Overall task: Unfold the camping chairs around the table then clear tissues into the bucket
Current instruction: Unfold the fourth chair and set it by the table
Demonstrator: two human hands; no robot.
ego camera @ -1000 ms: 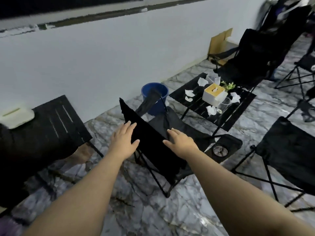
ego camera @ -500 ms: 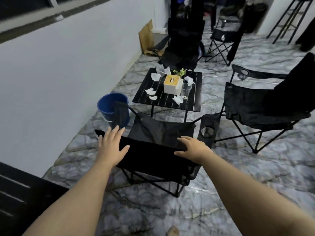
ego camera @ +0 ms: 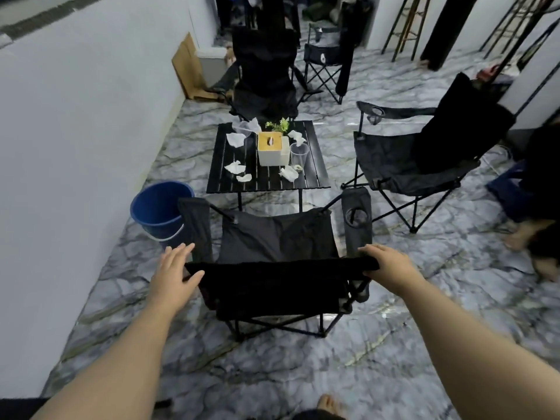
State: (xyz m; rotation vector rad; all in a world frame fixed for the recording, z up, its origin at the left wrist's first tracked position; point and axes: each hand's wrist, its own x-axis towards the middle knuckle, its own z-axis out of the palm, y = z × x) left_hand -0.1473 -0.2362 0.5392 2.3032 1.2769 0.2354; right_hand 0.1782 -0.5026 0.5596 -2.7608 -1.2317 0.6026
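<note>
A black camping chair (ego camera: 277, 247) stands unfolded in front of me, facing the low black slatted table (ego camera: 315, 180). My right hand (ego camera: 386, 263) grips the right corner of its backrest top. My left hand (ego camera: 175, 275) rests with fingers spread at the left corner, thumb on the fabric. Several crumpled white tissues (ego camera: 235, 167) lie on the table around a white tissue box (ego camera: 271, 148) and a clear cup (ego camera: 299, 153). The blue bucket (ego camera: 157, 209) stands on the floor left of the chair, by the wall.
Another unfolded black chair (ego camera: 418, 156) stands right of the table, one more (ego camera: 265, 77) behind it, a further chair (ego camera: 328, 60) beyond. White wall along the left. A small plant (ego camera: 278, 125) on the table. A person's bare feet (ego camera: 521, 237) at the right edge. Marble floor around.
The view swung and stepped back so the chair now faces the table squarely. The backrest spread wider between my hands; my right hand closed over its right corner.
</note>
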